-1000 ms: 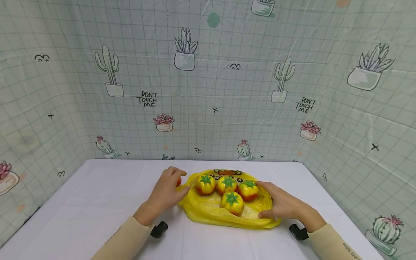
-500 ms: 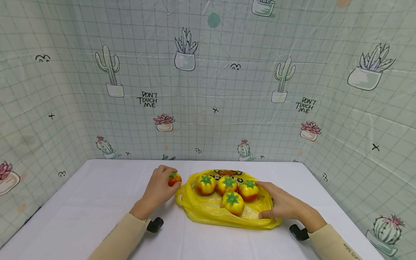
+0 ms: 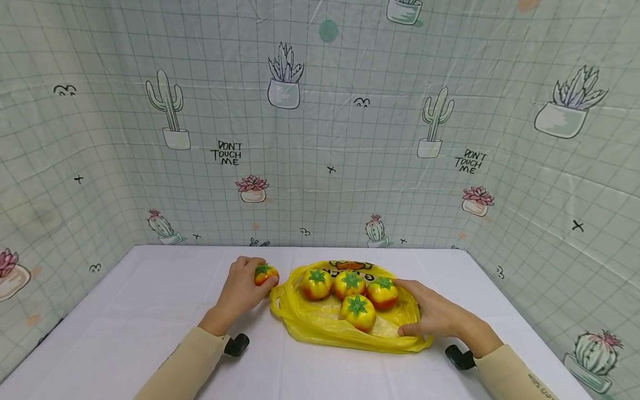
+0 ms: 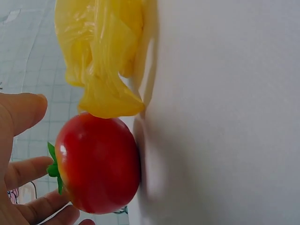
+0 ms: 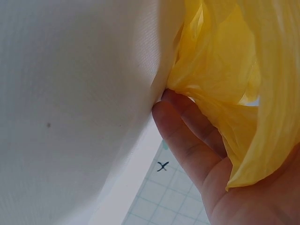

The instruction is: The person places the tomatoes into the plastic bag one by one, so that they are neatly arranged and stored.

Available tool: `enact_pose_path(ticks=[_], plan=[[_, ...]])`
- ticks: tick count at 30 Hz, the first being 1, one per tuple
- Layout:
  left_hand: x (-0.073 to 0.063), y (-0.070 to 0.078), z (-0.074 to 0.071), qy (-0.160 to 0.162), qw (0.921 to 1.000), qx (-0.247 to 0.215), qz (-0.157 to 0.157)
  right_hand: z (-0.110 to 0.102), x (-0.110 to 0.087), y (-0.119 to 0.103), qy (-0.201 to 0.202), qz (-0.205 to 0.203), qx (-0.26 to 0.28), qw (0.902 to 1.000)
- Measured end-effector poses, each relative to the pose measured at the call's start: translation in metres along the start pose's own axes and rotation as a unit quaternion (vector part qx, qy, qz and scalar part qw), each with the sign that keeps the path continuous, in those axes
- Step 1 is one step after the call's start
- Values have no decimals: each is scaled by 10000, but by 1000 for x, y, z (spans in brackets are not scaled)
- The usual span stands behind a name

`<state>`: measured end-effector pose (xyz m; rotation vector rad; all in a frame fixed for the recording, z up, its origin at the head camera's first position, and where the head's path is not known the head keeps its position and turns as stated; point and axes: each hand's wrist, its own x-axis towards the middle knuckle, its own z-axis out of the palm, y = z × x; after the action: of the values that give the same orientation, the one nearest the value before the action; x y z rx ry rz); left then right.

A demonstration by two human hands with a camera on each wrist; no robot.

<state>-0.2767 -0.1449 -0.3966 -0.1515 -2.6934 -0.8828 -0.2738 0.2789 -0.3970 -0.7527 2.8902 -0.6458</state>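
In the head view, my left hand point(image 3: 240, 289) is around the left side of a red-and-yellow tomato point(image 3: 266, 274) with a green leafy top. The left wrist view shows this tomato point(image 4: 99, 164) on the table, its side against the yellow plastic bag point(image 4: 110, 89). My thumb point(image 4: 29, 111) stands apart from it, and the other fingers reach behind it. Several more tomatoes, one point(image 3: 357, 312) at the front, lie on the flattened yellow bag point(image 3: 320, 328). My right hand point(image 3: 437, 311) rests at the bag's right end, fairly straight fingers point(image 5: 180, 143) against the plastic and the table.
A white cloth point(image 3: 140, 316) covers the table. Grid-patterned fabric point(image 3: 330, 139) with plant drawings hangs behind and at both sides. Black wrist cameras point(image 3: 237, 345) sit under both forearms. A loop of the bag point(image 3: 276, 300) sticks out on the left.
My left hand has moved left, bringing the tomato out from beside the bag's left edge. Over the last half second its thumb and fingers have shifted slightly. The right hand has stayed still.
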Motion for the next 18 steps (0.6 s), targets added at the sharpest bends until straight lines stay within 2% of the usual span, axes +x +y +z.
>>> enact_pose_path(ticks=[7,18], plan=[[2,-3,0,-54,9999,-42,-124,-1,0,-1,-2,-17,12,10000],[4,-5,1,-309,9991,-95,-292,-1,0,-1,5,-23,16,10000]])
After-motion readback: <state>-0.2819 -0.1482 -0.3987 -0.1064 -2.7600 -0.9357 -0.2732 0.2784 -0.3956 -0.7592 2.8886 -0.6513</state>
